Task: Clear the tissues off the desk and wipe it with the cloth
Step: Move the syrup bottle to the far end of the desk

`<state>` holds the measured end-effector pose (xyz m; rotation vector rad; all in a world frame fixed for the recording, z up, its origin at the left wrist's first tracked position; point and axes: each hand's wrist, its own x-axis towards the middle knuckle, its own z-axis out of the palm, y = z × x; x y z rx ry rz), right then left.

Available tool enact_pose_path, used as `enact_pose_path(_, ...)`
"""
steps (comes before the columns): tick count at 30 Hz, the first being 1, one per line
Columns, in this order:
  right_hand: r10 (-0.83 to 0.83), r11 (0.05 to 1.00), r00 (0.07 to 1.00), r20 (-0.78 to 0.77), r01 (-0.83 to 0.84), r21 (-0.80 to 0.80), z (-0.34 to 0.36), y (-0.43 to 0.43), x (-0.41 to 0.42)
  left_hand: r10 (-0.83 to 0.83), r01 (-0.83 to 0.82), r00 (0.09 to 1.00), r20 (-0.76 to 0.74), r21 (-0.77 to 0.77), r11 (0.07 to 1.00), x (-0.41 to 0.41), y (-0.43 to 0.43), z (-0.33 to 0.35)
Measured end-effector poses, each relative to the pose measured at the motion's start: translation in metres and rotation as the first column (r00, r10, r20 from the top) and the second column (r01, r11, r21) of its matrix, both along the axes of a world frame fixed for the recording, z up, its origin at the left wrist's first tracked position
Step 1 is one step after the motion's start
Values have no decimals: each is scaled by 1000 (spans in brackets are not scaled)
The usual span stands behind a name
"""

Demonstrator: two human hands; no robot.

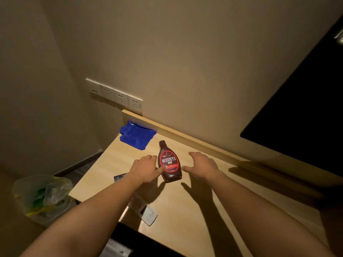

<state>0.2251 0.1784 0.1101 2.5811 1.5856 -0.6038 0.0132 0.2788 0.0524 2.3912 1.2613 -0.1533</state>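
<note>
Both hands are held over the wooden bench (194, 210), either side of a brown syrup bottle (169, 162) standing upright. The left hand (146, 168) is open, thumb touching the bottle's label. The right hand (202, 166) is open, fingers spread, just beside the bottle, not touching. A blue cloth (137, 135) is seen crumpled at the far left corner, against the back ledge. Tissues cannot be made out.

The light wooden desk (185, 210) fills the lower right of the frame. On it, in the upper left corner of its surface, lies a crumpled blue cloth (137, 135). In the centre lies a brown syrup bottle (169, 162). Near the left edge lie a white remote control (143, 210) and a dark card (119, 177), partly hidden
</note>
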Motion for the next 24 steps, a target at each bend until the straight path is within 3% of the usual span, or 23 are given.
enact_pose_path(10, -132, 981, 969, -210, 98, -167, -48, 102, 15, -11, 5, 1000, -25, -227, 974, 25, 68, -49)
enact_pose_path(20, -122, 948, 940, -320, 15, -318, -100, 148, 28, -2, -5, 999, -36, -188, 982, 47, 82, -95)
enact_pose_path(24, -192, 939, 910, -367, 62, -337, -113, 150, 33, 45, -53, 998, -34, -317, 947, 55, 87, -99)
